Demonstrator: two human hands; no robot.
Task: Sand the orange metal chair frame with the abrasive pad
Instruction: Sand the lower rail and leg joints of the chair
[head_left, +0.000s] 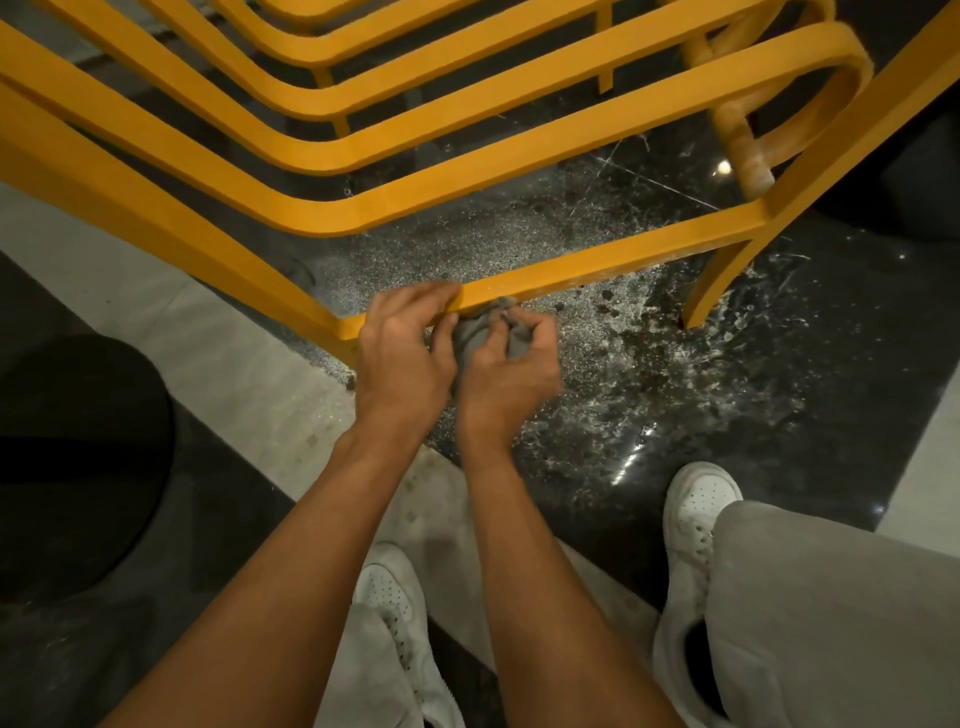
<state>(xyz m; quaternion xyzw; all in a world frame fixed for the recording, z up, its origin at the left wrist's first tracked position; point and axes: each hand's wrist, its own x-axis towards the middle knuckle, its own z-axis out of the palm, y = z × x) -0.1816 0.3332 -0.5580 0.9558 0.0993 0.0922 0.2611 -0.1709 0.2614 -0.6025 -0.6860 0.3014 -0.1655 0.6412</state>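
Orange-painted metal, the slatted chair frame stood on the dark speckled stone floor. Its nearest rail ran from low left up to the right, directly ahead of both hands. The left hand hooked its fingers over that rail beside the corner, the nearer of the two to the metal. The right hand pinched the crumpled grey abrasive pad just under the rail, seemingly touching its lower edge. Pale dust lay below. No readable writing showed, not even on the white shoes.
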